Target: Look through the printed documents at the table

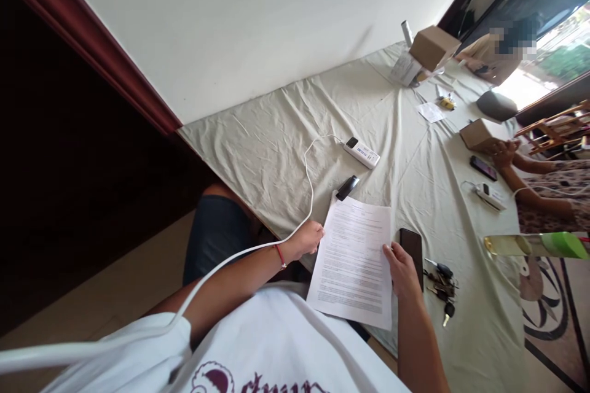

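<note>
Printed sheets of paper (353, 258) lie between my hands, tilted over the table's near edge and my lap. On the left side of the sheets, my left hand (305, 239) pinches the edge, with a red string bracelet on its wrist. My right hand (402, 267) grips the opposite edge, thumb on top. A small, glossy black object, perhaps a stapler (347, 188), sits at the top left corner of the paper. Close beside my right hand lies a dark phone (412, 252), with a bunch of keys (443, 288) to its right.
A white power bank (362, 152) with a white cable is farther up the cloth-covered table (258, 153). Cardboard boxes (433, 48), a second phone (483, 167) and a green-capped bottle (530, 244) are rightward. One person's hands (502, 152) touch a box; another person sits beyond.
</note>
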Demonstrator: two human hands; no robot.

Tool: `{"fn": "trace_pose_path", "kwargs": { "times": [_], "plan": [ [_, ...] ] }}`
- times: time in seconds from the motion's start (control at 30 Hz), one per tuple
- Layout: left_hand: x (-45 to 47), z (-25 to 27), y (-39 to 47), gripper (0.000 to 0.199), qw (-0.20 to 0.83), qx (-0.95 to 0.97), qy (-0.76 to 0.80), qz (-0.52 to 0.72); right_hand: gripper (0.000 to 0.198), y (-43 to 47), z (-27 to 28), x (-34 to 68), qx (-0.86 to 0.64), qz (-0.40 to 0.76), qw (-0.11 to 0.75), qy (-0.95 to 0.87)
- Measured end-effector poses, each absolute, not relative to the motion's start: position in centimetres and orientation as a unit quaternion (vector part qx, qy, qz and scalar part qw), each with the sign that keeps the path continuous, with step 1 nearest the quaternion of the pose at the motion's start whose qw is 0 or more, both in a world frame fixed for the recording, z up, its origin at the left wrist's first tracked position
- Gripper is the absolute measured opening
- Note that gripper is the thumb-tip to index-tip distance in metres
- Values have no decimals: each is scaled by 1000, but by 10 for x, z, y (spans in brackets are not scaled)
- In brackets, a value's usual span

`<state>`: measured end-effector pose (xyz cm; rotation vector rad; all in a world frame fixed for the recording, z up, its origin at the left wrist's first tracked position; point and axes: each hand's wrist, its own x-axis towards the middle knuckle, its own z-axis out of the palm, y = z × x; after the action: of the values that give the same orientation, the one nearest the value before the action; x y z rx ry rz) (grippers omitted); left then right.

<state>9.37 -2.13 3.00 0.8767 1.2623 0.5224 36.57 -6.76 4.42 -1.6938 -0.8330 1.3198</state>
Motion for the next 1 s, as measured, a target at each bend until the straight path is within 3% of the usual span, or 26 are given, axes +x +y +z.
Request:
{"fn": "trace_pose_path", "kwargs": {
  "times": [0.33, 0.73, 1.0],
  "plan": [
    [102, 22, 20, 20, 479, 499, 656, 301, 38, -69, 43, 359, -647, 552, 412, -327],
    [115, 7, 30, 32, 472, 500, 646, 331, 47, -83, 51, 360, -649, 539, 429, -323],
    [116, 4, 34, 26, 502, 479, 651, 309, 44, -82, 46, 365, -640, 552, 434, -311]
  ]
}}
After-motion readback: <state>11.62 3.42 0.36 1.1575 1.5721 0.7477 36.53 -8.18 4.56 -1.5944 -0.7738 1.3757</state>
